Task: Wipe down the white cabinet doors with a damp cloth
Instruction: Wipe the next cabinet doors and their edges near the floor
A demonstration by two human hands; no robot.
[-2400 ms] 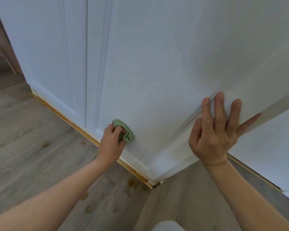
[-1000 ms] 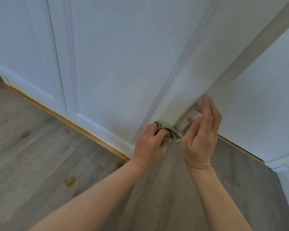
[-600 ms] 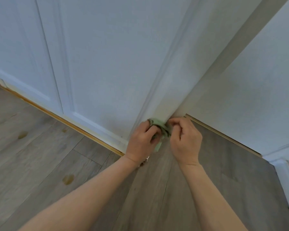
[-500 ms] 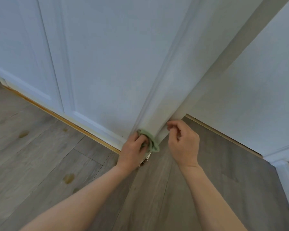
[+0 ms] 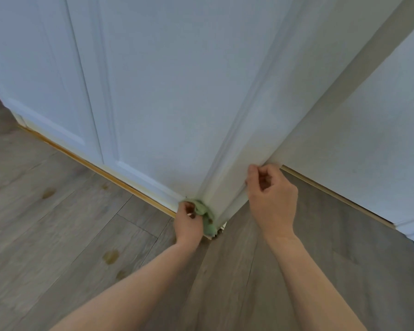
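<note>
From the head camera we look down at the bottom of a white cabinet door (image 5: 177,96) that stands swung out toward us, with a second closed door (image 5: 41,75) to its left. Our left hand (image 5: 188,222) is low at the bottom corner of the open door, its fingers curled tight around a bunched green cloth (image 5: 204,215), which presses against the door's lower edge close to the floor. Our right hand (image 5: 271,199) is higher and to the right, at the door's free edge (image 5: 237,187); its fingers are folded in toward the palm, with thumb and forefinger tips nearly together at that edge, though we cannot tell whether they actually pinch it. Both forearms are bare. Beyond the right hand a white wall panel (image 5: 368,151) runs back, with a thin wooden trim strip (image 5: 332,194) along its foot. The grey wood-grain floor (image 5: 58,223) shows several small brownish spots (image 5: 110,256) to the left.
</note>
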